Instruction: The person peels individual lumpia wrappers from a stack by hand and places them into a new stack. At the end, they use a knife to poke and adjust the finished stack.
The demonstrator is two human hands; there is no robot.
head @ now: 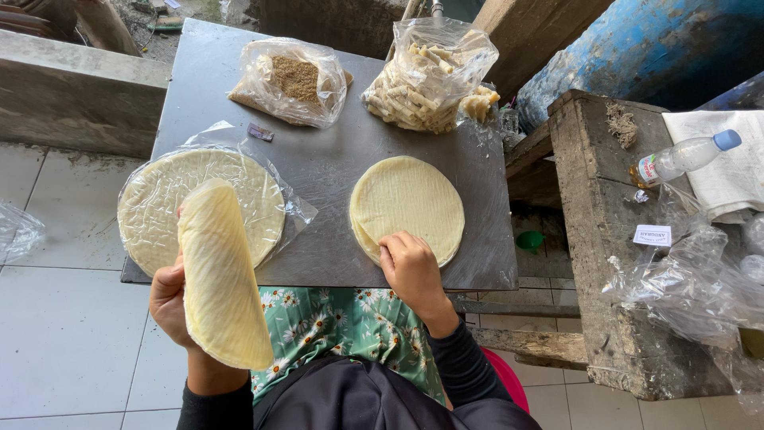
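My left hand (169,304) holds up a thin pale round wrapper sheet (219,279), which curls and hangs over the front edge of the grey metal tabletop (334,159). Behind it lies a stack of the same wrappers (159,203) on clear plastic. My right hand (411,267) rests with bent fingers on the near edge of a single flat wrapper (407,203) laid on the tabletop. At the back sit a plastic bag of brown crumbly filling (296,78) and a bag of rolled pale sticks (426,84).
A rough concrete block (593,199) stands right of the table with a plastic bottle (684,157), white cloth (728,171) and crumpled clear plastic (692,287) on it. A blue drum (645,48) is behind. Tiled floor (64,334) lies to the left.
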